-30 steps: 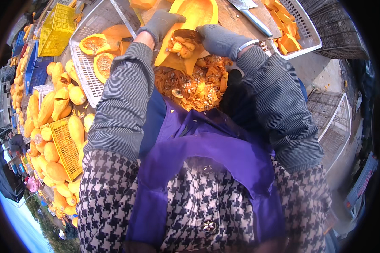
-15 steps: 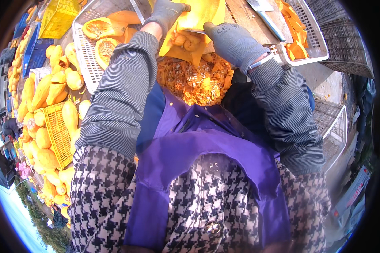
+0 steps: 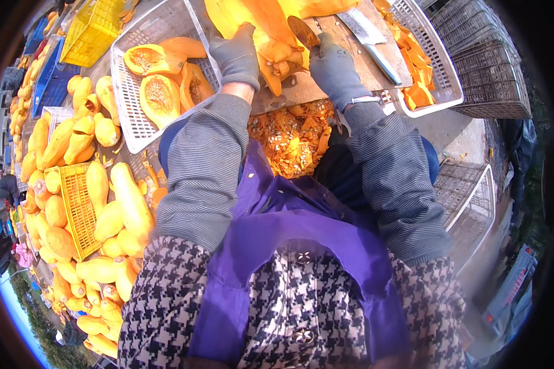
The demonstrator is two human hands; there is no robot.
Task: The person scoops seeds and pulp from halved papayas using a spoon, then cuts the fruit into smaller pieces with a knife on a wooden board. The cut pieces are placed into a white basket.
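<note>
My left hand (image 3: 235, 56), in a grey glove, is closed on the near left side of a peeled orange squash piece (image 3: 261, 27) over a wooden board (image 3: 366, 52). My right hand (image 3: 337, 67), gloved too, grips a spoon-like scraper (image 3: 303, 32) with a rounded, brownish metal head. That head is beside the squash's right edge. More yellow squash (image 3: 320, 6) lies behind, partly cut off by the upper edge. Scooped pulp and seeds (image 3: 292, 138) are heaped below the board, between my knees. A broad-bladed knife (image 3: 375, 49) rests on the board to the right of my right hand.
At the left, a white crate (image 3: 120, 92) holds seeded squash halves (image 3: 160, 98). Orange chunks (image 3: 415, 61) fill another white crate (image 3: 452, 86) at the right. Many whole squashes (image 3: 129, 200) and a yellow crate (image 3: 80, 203) spread farther left. Stacked grey crates (image 3: 489, 74) stand far right.
The scraper has come out of the squash hollow to its right side. My left hand has moved lower along the squash, whose position has shifted. The whole view has shifted as well.
</note>
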